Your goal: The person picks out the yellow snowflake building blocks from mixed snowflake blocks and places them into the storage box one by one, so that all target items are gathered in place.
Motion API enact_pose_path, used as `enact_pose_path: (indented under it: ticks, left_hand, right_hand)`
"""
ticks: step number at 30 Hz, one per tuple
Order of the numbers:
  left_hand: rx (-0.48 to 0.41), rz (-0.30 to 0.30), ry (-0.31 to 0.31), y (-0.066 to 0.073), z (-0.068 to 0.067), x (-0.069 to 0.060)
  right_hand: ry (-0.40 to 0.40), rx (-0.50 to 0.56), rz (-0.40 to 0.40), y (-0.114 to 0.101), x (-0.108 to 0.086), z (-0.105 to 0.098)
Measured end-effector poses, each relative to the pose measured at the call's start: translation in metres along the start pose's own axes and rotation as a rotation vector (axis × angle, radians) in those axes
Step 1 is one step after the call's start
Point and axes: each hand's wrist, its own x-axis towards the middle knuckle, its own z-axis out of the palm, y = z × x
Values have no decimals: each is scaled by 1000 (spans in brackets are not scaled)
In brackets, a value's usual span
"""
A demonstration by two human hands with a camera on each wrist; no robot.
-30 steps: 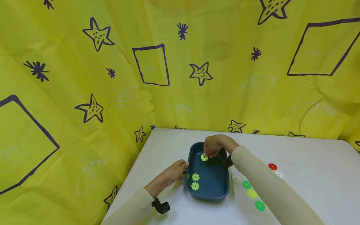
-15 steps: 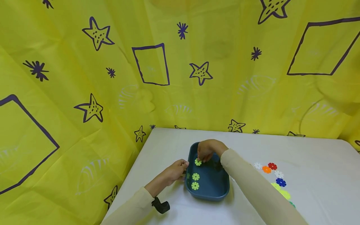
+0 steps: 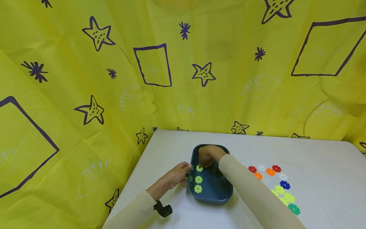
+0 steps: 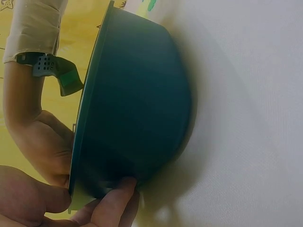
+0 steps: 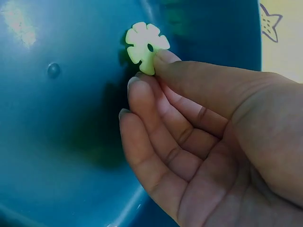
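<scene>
So — right hand (image 5: 213, 137) pinching pale green disc (image 5: 139, 43), left hand (image 3: 178, 173) gripping blue tub (image 3: 214, 190).

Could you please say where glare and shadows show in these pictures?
Right wrist: glare upper left on the blue basin, dark shadow left of the right hand; left wrist: soft shadow on the table; head: faint shadow beside the basin.

Head view up there faces forward and down, farthest back, taking in table (image 3: 320, 178) and tub (image 3: 215, 190). Left wrist view: close, side-on to tub's outside. Right wrist: tight, into tub; shares pale green piece (image 5: 142, 40) with head.
</scene>
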Motion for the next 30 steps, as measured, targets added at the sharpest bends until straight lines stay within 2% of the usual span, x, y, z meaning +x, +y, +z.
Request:
enact_pose_path:
  ticks: [10, 17, 30]
  left_hand:
    - [-2, -1, 0, 1, 2, -1]
    - [-1, -3, -2, 1, 2, -2]
    - [-1, -3, 1, -1, 1, -1]
  right_hand:
    - [16, -25, 24, -6, -4, 5]
    - [27, 12, 34, -9, -5, 8]
    - [33, -17, 22, -10, -3, 10]
